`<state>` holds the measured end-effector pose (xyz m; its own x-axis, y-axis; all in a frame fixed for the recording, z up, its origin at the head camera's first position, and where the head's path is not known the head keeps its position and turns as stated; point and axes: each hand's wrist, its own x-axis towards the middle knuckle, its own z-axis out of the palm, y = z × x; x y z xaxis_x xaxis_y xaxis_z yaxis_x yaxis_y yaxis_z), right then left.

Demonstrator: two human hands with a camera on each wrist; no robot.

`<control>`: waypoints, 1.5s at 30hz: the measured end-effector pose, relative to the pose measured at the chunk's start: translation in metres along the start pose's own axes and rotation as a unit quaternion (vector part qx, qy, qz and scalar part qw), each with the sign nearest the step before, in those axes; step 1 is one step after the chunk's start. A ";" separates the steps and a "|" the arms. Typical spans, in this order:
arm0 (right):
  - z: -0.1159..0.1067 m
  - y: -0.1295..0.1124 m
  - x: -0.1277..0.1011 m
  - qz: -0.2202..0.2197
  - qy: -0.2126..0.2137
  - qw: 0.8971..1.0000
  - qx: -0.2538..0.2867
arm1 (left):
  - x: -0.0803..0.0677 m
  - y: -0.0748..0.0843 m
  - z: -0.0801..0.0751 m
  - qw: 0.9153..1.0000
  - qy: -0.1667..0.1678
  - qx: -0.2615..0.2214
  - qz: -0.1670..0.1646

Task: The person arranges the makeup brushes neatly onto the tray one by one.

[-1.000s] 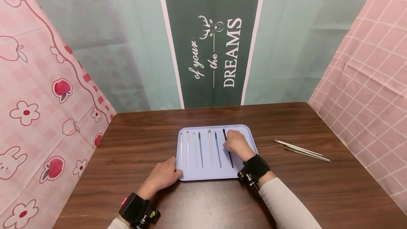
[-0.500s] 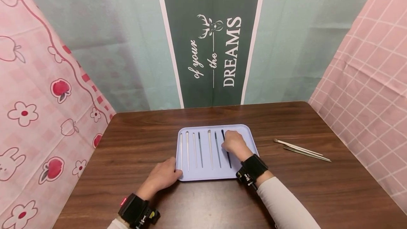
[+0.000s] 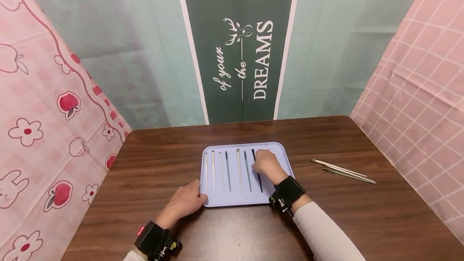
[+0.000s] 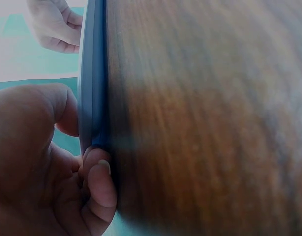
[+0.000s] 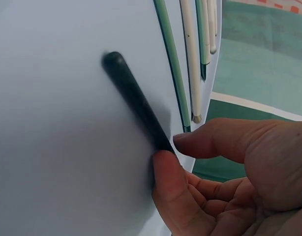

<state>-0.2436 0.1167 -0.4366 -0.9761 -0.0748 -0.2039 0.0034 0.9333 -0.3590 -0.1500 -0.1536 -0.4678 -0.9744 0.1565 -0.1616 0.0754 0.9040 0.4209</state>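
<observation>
A lavender tray lies on the dark wooden table, holding several thin sticks side by side, pale and dark. My right hand rests on the tray's right part and pinches the black stick. The right wrist view shows that black stick flat on the tray, with my right hand closing thumb and fingertip on its far end, beside a green stick. My left hand grips the tray's near left corner. In the left wrist view, my left hand curls around the tray's edge.
Two thin brushes lie loose on the table to the right of the tray. Pink patterned curtains hang at both sides, and a green banner hangs behind the table's far edge.
My right hand has shifted slightly left, and the black stick's near end has swung left, closer to parallel with its neighbours. The left hand has kept its hold on the tray corner.
</observation>
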 end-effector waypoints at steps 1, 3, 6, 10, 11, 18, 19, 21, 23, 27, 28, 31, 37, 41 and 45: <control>-0.001 0.000 -0.001 -0.001 0.000 1.000 0.000 | 0.000 0.000 0.000 1.000 0.000 -0.001 0.000; -0.003 0.001 -0.004 -0.007 0.003 1.000 0.000 | 0.000 -0.001 0.001 1.000 -0.001 -0.002 -0.001; -0.008 0.004 -0.010 -0.019 0.015 1.000 -0.002 | -0.001 -0.001 0.001 1.000 -0.001 -0.004 -0.001; -0.016 0.013 -0.018 -0.037 0.028 0.999 -0.009 | -0.001 -0.001 0.000 1.000 0.001 -0.007 0.001; -0.018 0.016 -0.020 -0.040 0.028 0.999 -0.010 | -0.001 -0.001 0.000 1.000 0.002 -0.006 0.002; -0.032 0.043 -0.036 -0.032 0.025 0.999 -0.016 | -0.002 -0.002 0.000 1.000 0.007 -0.008 0.005; -0.034 0.047 -0.038 -0.027 0.024 0.999 -0.014 | -0.002 -0.002 0.000 1.000 0.007 -0.009 0.004; -0.039 0.055 -0.042 -0.018 0.026 0.999 -0.011 | -0.002 -0.003 0.001 1.000 0.005 -0.010 0.001; -0.043 0.063 -0.045 -0.003 0.023 1.000 -0.004 | -0.002 -0.003 0.001 1.000 0.004 -0.010 0.000; -0.054 0.080 -0.051 0.016 0.018 1.000 0.000 | -0.002 -0.003 0.001 1.000 0.004 -0.010 0.002; -0.057 0.085 -0.053 0.018 0.017 1.000 0.001 | -0.002 -0.003 0.001 1.000 0.004 -0.011 0.003; -0.067 0.101 -0.057 0.010 0.026 1.000 -0.008 | -0.001 -0.003 0.001 1.000 0.008 -0.011 0.007; -0.089 0.137 -0.067 0.014 0.042 0.999 -0.025 | 0.000 -0.003 0.001 1.000 0.012 -0.005 0.013; -0.097 0.157 -0.073 0.032 0.031 0.999 -0.020 | 0.000 -0.003 -0.001 1.000 0.011 -0.003 0.012; -0.101 0.173 -0.078 0.039 0.011 0.999 -0.015 | 0.000 -0.003 -0.001 1.000 0.009 -0.005 0.012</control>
<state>-0.1892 0.3200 -0.3907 -0.9778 0.0065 -0.2095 0.0740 0.9459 -0.3159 -0.1503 -0.1565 -0.4685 -0.9761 0.1701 -0.1350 0.0960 0.8957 0.4341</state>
